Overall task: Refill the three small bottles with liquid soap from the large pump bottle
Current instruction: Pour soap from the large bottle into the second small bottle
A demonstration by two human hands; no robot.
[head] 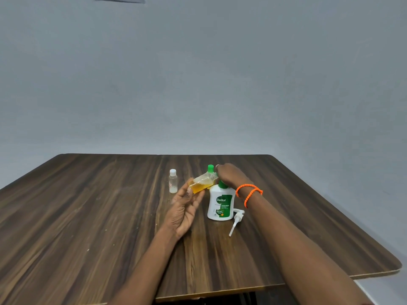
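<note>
**Capping a part-filled bottle, two small ones set behind**

Lying nearest, at four o'clock from the large white pump bottle, the detached white plastic pump head with its dip tube rests on the dark wood-grain table. The big bottle's green label reads "Dettol", "ORIGINAL" and "99.99%"; the finer print is too small to make out. At its ten o'clock, the left hand grips the base of a tilted small clear bottle holding amber soap, fingers curled round it. The right hand, orange cord bracelets at the wrist, closes over that bottle's neck; whether it pinches a cap cannot be told. Farther off stand a green-capped small bottle, mostly hidden, and at nine o'clock a white-capped clear bottle showing only whitish residue at the bottom. Seemingly one bottle is about half filled, and at least the white-capped one remains.
</note>
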